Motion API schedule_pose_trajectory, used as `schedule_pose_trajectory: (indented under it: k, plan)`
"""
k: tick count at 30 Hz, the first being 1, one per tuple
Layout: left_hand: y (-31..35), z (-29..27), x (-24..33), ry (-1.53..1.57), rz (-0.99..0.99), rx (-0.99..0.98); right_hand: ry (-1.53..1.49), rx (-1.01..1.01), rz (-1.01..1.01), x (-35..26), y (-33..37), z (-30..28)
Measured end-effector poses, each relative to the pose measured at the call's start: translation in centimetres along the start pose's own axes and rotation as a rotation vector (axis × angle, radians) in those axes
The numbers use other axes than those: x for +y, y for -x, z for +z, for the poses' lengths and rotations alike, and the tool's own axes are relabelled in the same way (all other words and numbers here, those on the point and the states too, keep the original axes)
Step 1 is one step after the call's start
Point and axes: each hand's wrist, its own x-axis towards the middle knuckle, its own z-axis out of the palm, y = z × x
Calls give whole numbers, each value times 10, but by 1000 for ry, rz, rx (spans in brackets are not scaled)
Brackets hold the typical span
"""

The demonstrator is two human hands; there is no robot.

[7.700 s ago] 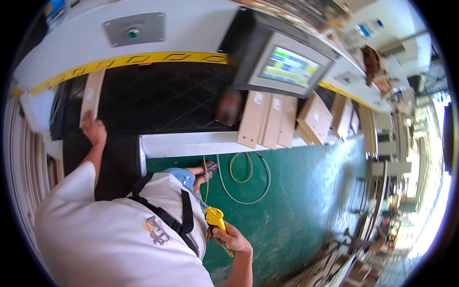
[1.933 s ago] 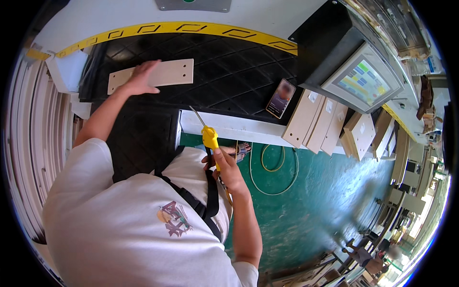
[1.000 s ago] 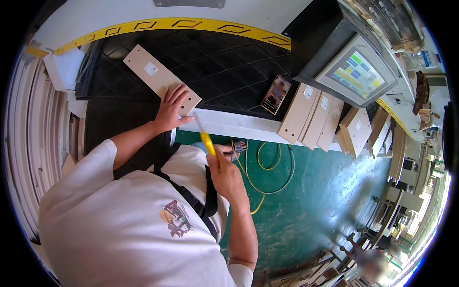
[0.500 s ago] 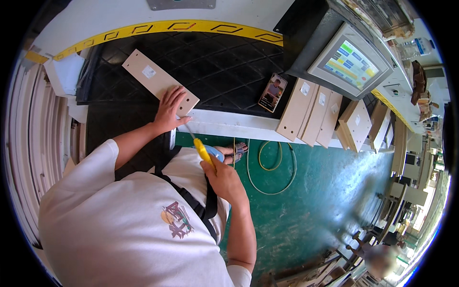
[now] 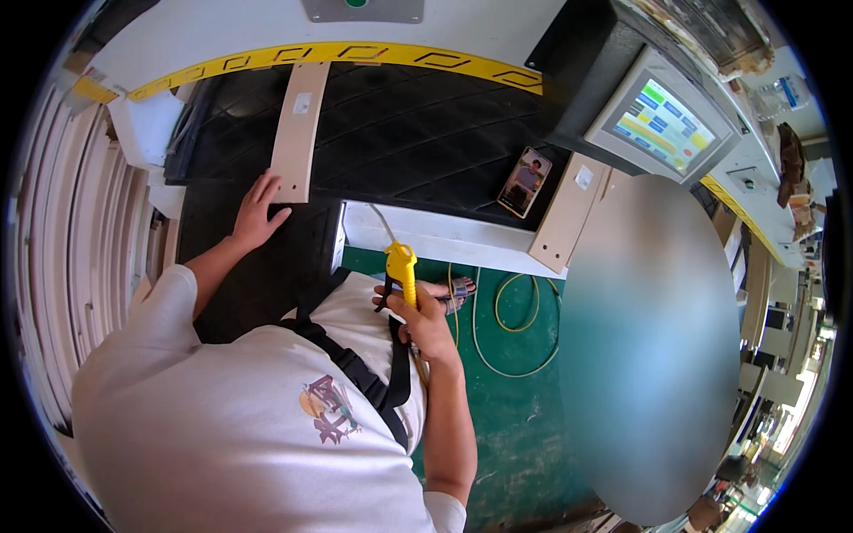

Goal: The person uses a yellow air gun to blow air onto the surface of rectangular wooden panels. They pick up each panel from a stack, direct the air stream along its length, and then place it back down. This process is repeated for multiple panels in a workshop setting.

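Green floor (image 5: 515, 426) stretches below the black table (image 5: 400, 142). Nearest, the right hand (image 5: 424, 327) has its grip wrapped around the yellow air blow gun (image 5: 402, 265). Farther, the left hand (image 5: 256, 218) spreads its grip wide beside the drilled wooden panel (image 5: 298, 142) (contact unclear). Flat on the table, it is probably light and stiff, best held by its long edges, and looks pale, with a white label (image 5: 302, 103).

The person's left hand (image 5: 255, 218), fingers spread, is at the near end of a board (image 5: 298, 133) on a black mat (image 5: 400, 133). The right hand (image 5: 426, 330) grips a yellow air gun (image 5: 402, 263). A phone (image 5: 524, 183) lies rightward.
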Motion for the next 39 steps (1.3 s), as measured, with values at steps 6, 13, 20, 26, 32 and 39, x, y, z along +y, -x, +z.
schedule_pose_trajectory:
  k: [6, 13, 20, 26, 32, 39]
  plan:
    - [-1, 41, -2, -174, -378, 384, 4, 1, 23, -6, -1, 8]
    - [-34, 74, -21, -73, -584, 523, -57, 31, 19, -6, -4, 14]
    - [-75, 51, -55, -68, -673, 498, -53, 25, 67, -15, -8, 13]
    - [-82, 51, -87, -146, -617, 554, -46, 60, 81, -20, -11, 17]
    - [-73, 24, -103, -101, -517, 524, -27, 68, 141, -32, -15, 13]
    - [-78, 41, -95, -98, -484, 603, 15, -102, 26, -31, -19, 9]
